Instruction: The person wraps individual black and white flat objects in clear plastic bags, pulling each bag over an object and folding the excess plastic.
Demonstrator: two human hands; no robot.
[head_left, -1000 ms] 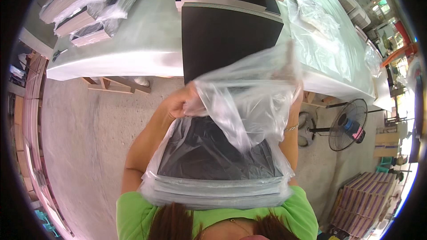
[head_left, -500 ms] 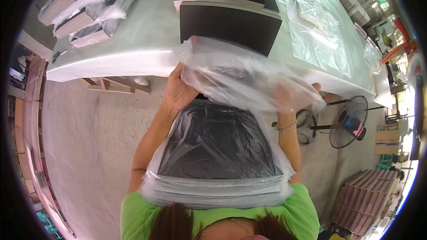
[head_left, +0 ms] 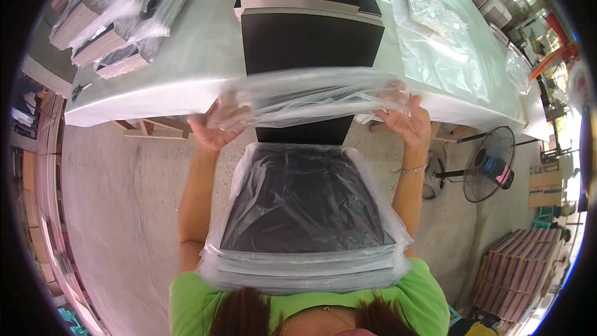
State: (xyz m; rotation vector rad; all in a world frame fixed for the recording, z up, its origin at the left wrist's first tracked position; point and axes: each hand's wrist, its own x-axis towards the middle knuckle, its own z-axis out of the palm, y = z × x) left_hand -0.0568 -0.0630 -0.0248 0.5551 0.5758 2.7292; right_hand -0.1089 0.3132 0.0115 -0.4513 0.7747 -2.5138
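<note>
A clear plastic bag (head_left: 311, 96) is stretched sideways between my two hands, level with the table's front edge. My left hand (head_left: 221, 123) grips its left end, the fingers showing through the film. At the right end my right hand (head_left: 407, 118) grips it too, thumb outside and some fingers behind the plastic. Behind the bag lies a stack of black sheets (head_left: 311, 43) with pale edges; black also shows below the bag. Close to my body is another black stack wrapped in clear plastic (head_left: 305, 202), touched by neither hand.
On the white-covered table (head_left: 205, 56), plastic-wrapped stacks (head_left: 124, 40) lie at the left, with scissors (head_left: 79, 91) near the edge. Loose clear plastic (head_left: 441, 43) spreads at the right. A standing fan (head_left: 491, 165) is right of my arm, with a striped pile (head_left: 519, 270) lower right.
My hands have moved apart, left hand leftward and right hand slightly rightward. The bag, slanted and bunched before, is now drawn nearly level, uncovering black below it.
</note>
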